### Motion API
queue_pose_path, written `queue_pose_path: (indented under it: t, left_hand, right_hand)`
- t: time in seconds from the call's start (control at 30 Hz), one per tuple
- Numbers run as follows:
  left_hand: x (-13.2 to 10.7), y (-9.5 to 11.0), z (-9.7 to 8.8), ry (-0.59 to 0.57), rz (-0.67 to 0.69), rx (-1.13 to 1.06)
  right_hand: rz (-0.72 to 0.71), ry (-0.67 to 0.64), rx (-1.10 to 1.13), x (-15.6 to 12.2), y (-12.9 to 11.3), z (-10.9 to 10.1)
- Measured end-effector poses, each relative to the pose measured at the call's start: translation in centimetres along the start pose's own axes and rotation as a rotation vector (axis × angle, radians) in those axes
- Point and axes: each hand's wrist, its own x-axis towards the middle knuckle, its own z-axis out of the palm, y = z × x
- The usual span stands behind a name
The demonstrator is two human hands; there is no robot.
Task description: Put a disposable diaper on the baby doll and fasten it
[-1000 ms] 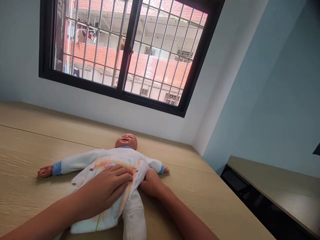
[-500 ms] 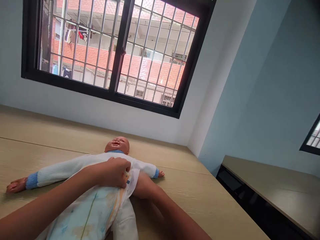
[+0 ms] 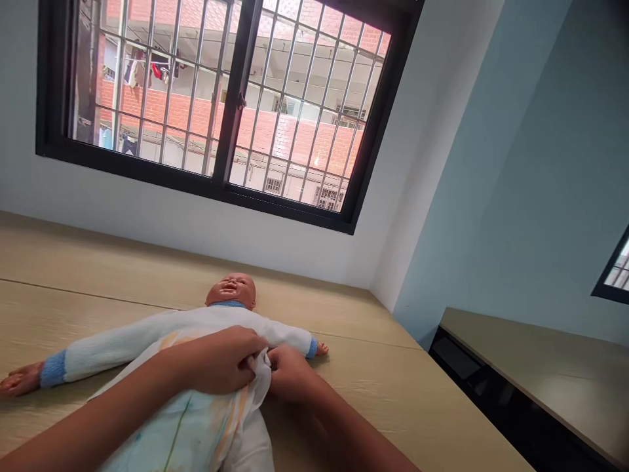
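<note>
A baby doll [image 3: 233, 292] in a white top with blue cuffs lies on its back on the wooden table [image 3: 373, 380], arms spread wide. Around its lower body is a pale diaper [image 3: 196, 419] with a green stripe down the front and orange bands. Reaching across the doll's middle, my left hand [image 3: 223, 360] has its fingers closed on the diaper's edge. From the right, my right hand [image 3: 292, 373] pinches the white side flap of the diaper at the doll's hip. Both hands nearly meet there; their fingertips are partly hidden in the bunched material.
A barred window with a black frame [image 3: 226, 187] is set in the wall behind the table. Another wooden-topped table [image 3: 535, 367] with a dark open front stands at the right, beside a blue wall [image 3: 472, 216].
My left hand has shifted slightly down and right, closer to my right hand. The diaper's side flap is now bunched up between them. The view has moved slightly.
</note>
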Motion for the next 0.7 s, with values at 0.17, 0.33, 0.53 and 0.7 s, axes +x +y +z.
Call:
queue_pose_path:
  t: [0.17, 0.33, 0.53, 0.7]
  left_hand:
    - [0.1, 0.2, 0.4, 0.000, 0.070, -0.034]
    - [0.3, 0.6, 0.4, -0.068, 0.025, 0.043]
    - [1.2, 1.2, 0.5, -0.125, 0.012, 0.192]
    - [2.1, 1.2, 1.0, -0.138, 0.042, 0.269]
  right_hand:
    - [0.037, 0.044, 0.148, 0.2, 0.4, 0.3]
    - [0.193, -0.041, 0.238, 0.6, 0.2, -0.1]
    - [0.239, -0.095, 0.232, 0.6, -0.6, -0.7]
    - [0.222, -0.140, 0.209, 0.5, -0.5, -1.1]
